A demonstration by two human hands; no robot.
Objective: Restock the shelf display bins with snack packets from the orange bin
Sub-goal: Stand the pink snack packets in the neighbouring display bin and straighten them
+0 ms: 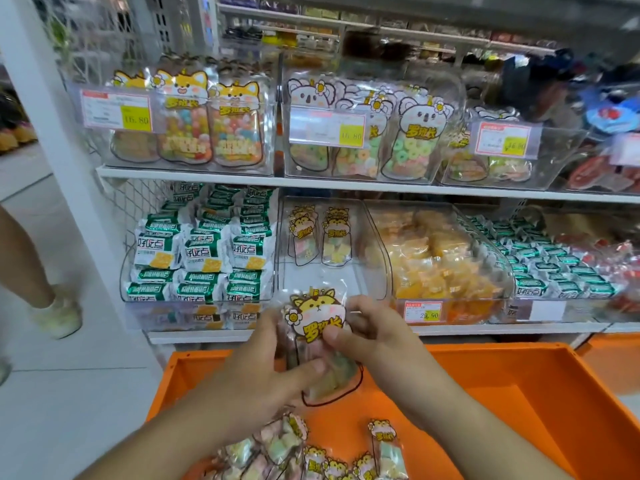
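Observation:
A clear snack packet point(317, 323) with a yellow cat face and pastel sweets is held upright above the orange bin point(502, 372). My left hand point(263, 362) grips its left side, thumb across the front. My right hand point(374, 332) pinches its right edge near the top. Several more packets of the same kind point(287, 441) lie in the bin near its front. Straight ahead on the lower shelf stands a clear display bin point(332, 282) with two matching packets point(320, 235) upright at its back.
Neighbouring clear bins hold green-and-white packets point(201, 251) on the left and orange sweets point(436, 265) on the right. The upper shelf point(346, 184) carries bins of cat and koala packets. A person's leg and shoe point(59, 313) stand on the floor at left.

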